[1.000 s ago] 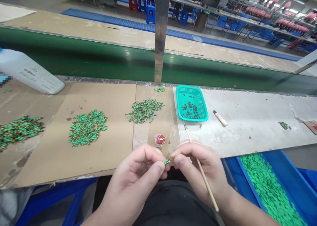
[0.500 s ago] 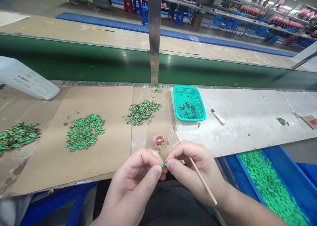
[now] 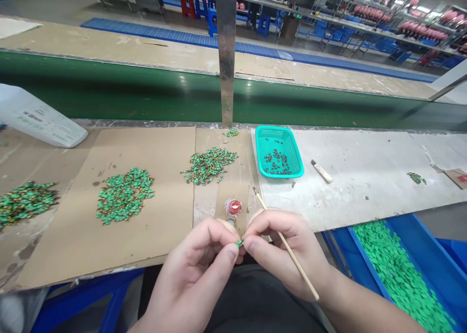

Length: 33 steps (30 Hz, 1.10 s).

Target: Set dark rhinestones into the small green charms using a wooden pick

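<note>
Between the fingertips of my left hand (image 3: 204, 270) is a tiny green piece (image 3: 239, 243), pinched by thumb and forefinger. My right hand (image 3: 282, 245) meets it from the other side, thumb and forefinger closed at the piece's end; what exactly they pinch is too small to make out. A thin paintbrush (image 3: 297, 264) with a pale wooden handle lies through my right hand, bristles pointing up and away. Just beyond my fingertips sits a small container of red paint (image 3: 234, 207), with a small greyish-green round thing (image 3: 231, 222) partly hidden behind my fingers.
Piles of small green-and-brown pieces (image 3: 125, 196) lie on cardboard to the left, another pile (image 3: 210, 166) nearer the middle. A turquoise basket (image 3: 260, 153) holds small dark pieces. A flat brush (image 3: 321, 171) lies right of it. A blue bin (image 3: 426, 243) with green pieces stands lower right.
Both hands stay nearly in place, fingertips still together at the green piece. The paintbrush has shifted very slightly to the left with my right hand.
</note>
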Motion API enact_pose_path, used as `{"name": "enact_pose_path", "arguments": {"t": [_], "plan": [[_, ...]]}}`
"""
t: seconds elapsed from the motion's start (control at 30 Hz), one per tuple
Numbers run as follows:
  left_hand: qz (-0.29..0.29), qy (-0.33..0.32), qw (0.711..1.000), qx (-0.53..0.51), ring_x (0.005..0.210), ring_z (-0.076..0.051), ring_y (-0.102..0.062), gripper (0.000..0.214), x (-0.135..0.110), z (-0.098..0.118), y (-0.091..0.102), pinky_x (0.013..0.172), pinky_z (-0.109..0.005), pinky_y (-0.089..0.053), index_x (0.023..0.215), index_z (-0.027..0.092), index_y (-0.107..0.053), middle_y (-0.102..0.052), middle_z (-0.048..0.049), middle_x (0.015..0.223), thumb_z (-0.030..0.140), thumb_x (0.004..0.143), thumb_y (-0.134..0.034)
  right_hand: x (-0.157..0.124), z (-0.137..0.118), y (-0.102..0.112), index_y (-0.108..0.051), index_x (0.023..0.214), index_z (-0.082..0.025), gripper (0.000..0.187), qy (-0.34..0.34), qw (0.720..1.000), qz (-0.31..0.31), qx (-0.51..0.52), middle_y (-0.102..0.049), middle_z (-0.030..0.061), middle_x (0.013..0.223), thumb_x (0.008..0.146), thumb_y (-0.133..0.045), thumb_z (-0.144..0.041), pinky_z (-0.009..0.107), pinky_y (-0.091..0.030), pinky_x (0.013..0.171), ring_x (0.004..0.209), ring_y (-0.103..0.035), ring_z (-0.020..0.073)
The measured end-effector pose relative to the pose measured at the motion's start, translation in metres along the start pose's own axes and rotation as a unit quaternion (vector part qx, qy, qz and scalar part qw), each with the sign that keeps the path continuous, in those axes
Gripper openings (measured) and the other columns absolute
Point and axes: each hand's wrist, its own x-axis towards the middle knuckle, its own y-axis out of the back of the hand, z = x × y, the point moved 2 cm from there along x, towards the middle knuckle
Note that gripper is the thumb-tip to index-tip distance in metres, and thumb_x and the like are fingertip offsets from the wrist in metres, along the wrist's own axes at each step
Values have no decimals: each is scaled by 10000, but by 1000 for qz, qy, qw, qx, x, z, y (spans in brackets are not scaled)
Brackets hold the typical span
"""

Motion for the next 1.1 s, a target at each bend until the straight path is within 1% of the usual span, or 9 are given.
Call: {"name": "enact_pose_path", "arguments": {"t": [0.17, 0.3, 0.5, 0.7, 0.87, 1.1], "plan": [[-7, -7, 999, 37, 799, -199, -711, 239, 2, 6, 1, 739, -236, -617, 899, 289, -828, -759, -26, 866, 421, 1097, -810, 1, -1, 0, -805, 820, -226, 184, 13, 1000, -6, -17, -824, 8, 767, 979, -800, -133, 259, -610, 663, 685, -759, 159], [-4, -10, 999, 48, 806, -196, -710, 223, 2, 6, 2, 743, -229, -613, 910, 291, -824, -766, -25, 876, 390, 1107, -796, 2, -1, 1, -791, 818, -224, 195, 20, 1000, -9, -22, -818, 2, 765, 984, -797, -121, 257, -615, 683, 686, -754, 155], [-16, -19, 997, 71, 807, -201, -706, 237, 3, 7, 2, 744, -239, -607, 916, 286, -808, -758, -27, 871, 389, 1125, -765, 2, 2, 2, -792, 824, -223, 184, 24, 999, -15, -27, -815, 3, 776, 971, -804, -112, 259, -606, 687, 704, -751, 162], [-45, -5, 995, 86, 853, -200, -704, 242, 3, 3, 5, 788, -248, -594, 951, 283, -773, -764, -21, 915, 376, 1162, -699, -2, 9, 3, -794, 806, -210, 185, 24, 998, -9, -50, -782, 2, 751, 956, -782, -104, 247, -544, 664, 691, -691, 149], [-57, -3, 994, 95, 830, -208, -694, 245, 5, 0, 5, 773, -271, -596, 936, 271, -751, -743, -22, 890, 362, 1154, -689, -4, 14, 3, -800, 798, -209, 182, 6, 999, -7, -44, -770, 0, 759, 960, -779, -129, 238, -519, 661, 700, -679, 142], [-60, -3, 993, 104, 828, -211, -696, 227, 7, -4, 5, 770, -280, -602, 938, 281, -746, -743, -21, 893, 342, 1144, -674, -5, 17, 6, -796, 797, -209, 194, 11, 998, -16, -59, -772, 4, 762, 978, -763, -148, 242, -532, 687, 708, -690, 145]]}}
